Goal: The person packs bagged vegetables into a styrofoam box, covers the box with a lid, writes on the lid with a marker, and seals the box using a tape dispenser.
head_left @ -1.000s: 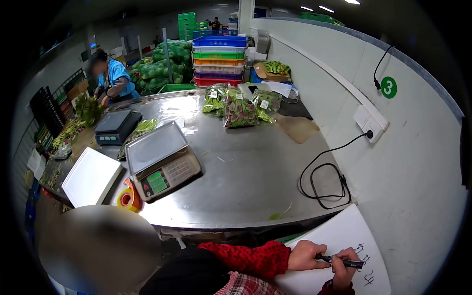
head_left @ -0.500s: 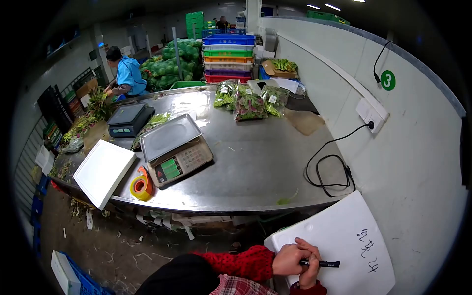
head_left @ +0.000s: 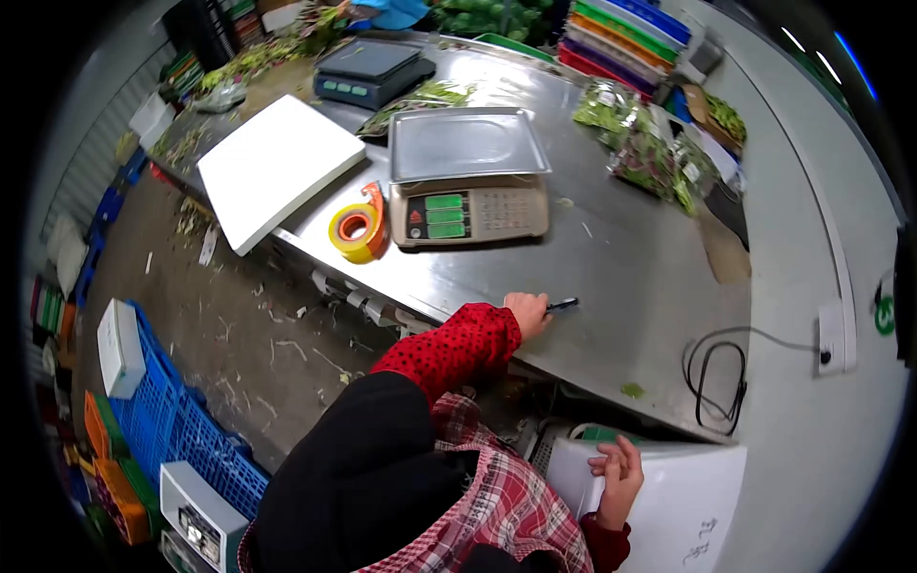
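Note:
My left hand, in a red dotted sleeve, is closed around a black marker just over the front part of the steel table. Lower right, my right hand is open, its fingers loosely bent and apart, over the white foam box, which has handwriting on it. Whether the palm touches the box I cannot tell. Beyond my left hand stands a scale with a metal pan and lit green displays. Beside it lies a tape dispenser with yellow tape.
A white foam lid overhangs the table's left edge. A second scale stands behind. Bagged greens and stacked crates are at the back right. A black cable lies near the wall. Blue crates stand on the floor.
My hands have come apart. The left has moved forward over the table with the marker, while the right stays by the box, now open. The view has turned left and down.

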Demonstrator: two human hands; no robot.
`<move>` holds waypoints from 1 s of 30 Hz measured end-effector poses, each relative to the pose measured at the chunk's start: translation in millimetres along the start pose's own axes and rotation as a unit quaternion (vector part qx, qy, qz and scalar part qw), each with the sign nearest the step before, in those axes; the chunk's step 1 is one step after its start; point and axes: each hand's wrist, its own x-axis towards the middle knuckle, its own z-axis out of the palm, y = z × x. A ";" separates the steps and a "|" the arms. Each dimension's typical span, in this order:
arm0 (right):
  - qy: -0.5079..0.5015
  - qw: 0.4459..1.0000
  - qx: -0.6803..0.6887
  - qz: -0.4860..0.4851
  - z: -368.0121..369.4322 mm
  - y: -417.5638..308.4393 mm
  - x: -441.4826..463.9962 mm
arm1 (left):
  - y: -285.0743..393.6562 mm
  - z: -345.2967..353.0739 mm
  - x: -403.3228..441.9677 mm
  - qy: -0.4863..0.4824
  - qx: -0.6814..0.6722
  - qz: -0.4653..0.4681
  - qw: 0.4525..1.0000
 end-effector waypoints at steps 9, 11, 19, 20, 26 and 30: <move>-0.164 0.980 -0.103 0.042 89.4 0.8 93.8 | -193.9 -168.3 -57.8 0.368 0.104 -0.218 0.898; -0.226 0.967 -0.114 0.031 113.2 8.7 108.4 | -239.8 -193.2 -60.7 0.278 0.178 -0.273 0.903; -0.371 0.886 -0.239 -0.139 202.8 -33.5 136.3 | -227.2 -172.2 -59.9 0.292 0.221 -0.180 0.913; -0.364 0.891 -0.236 -0.136 205.5 -34.8 137.0 | -215.9 -171.1 -72.5 0.313 0.195 -0.161 0.915; -0.261 0.951 -0.065 -0.155 221.7 -45.7 131.9 | -56.2 -198.4 -79.1 0.331 0.134 0.013 0.934; -0.058 0.977 0.138 -0.149 208.0 -49.8 117.4 | 34.9 -147.4 -83.5 0.310 0.065 0.180 0.931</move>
